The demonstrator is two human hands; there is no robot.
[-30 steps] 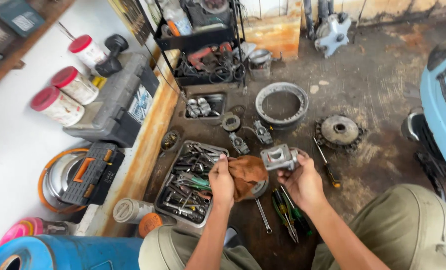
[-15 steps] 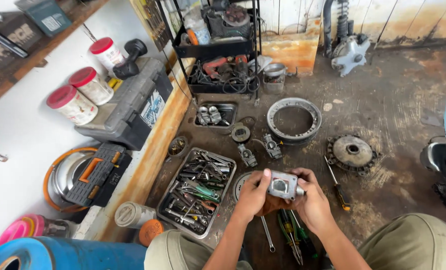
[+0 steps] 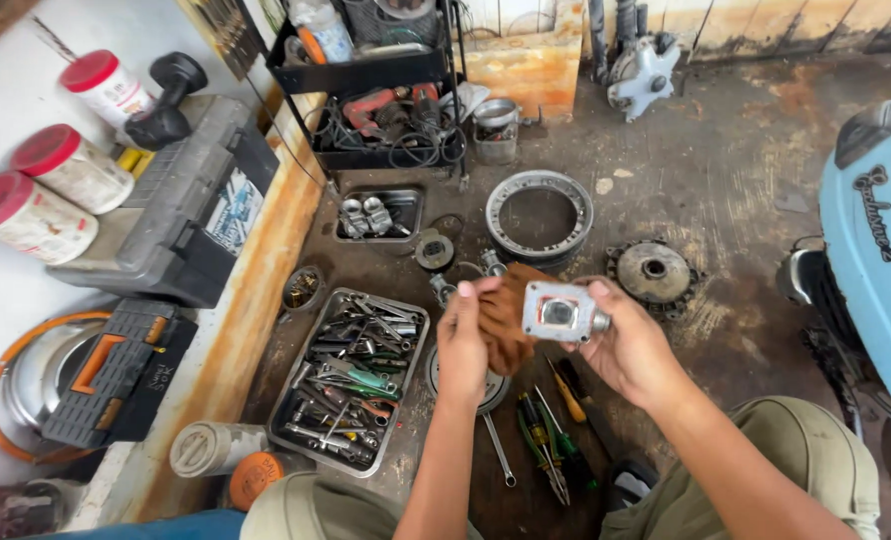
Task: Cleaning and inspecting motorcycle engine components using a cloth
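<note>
The left hand (image 3: 463,340) pinches a brown rag (image 3: 506,315) between its fingertips, pressing it against the side of the square grey metal part (image 3: 561,312). The right hand (image 3: 631,350) grips that part, fingers curled around its edge, above the floor just right of the tool tray (image 3: 296,395).

tool tray (image 3: 296,425) | metal ring (image 3: 541,213) | grey toolbox (image 3: 181,205) | screwdrivers (image 3: 551,440)

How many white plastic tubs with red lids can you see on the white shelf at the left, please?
3, in a diagonal row on the shelf: the top red-lidded white tub beside a black dumbbell, the middle tub, and the lowest tub at the picture's left edge. More could be out of view.
</note>
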